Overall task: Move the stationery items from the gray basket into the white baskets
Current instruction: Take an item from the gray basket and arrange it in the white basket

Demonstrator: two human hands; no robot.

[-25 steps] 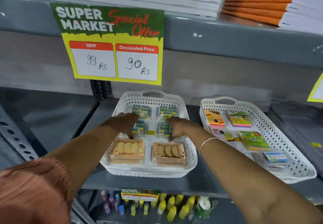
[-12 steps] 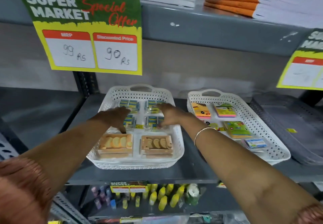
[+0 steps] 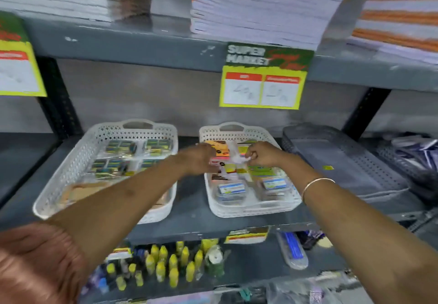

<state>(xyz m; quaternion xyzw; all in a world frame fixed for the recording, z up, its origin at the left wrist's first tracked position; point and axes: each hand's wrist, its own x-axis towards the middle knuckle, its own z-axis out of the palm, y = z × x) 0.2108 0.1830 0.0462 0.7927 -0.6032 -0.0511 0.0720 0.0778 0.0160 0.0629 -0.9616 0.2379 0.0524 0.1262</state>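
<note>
Stationery packets (image 3: 231, 188) fill the right white basket (image 3: 256, 210); above its far half, left hand (image 3: 198, 159) blurred, grip unclear; right hand (image 3: 262, 154) pinches a clear wrapper (image 3: 234, 155).

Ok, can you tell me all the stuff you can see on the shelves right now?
white baskets: 2, white, side by side on the middle shelf, left one, right one
gray basket: 1, gray, middle shelf, right of the white baskets
small packets: several, green and blue, back of the left white basket
sticky note packs: several, orange, yellow, green, in the right white basket
price signs: 2, yellow and green, on the upper shelf edge
paper stacks: several, white and orange, top shelf
bottles: many, yellow, bottom shelf
bangle: 1, pale metal, right wrist
left hand: over the right white basket
right hand: over the same basket, pinching something white, blurred
</note>
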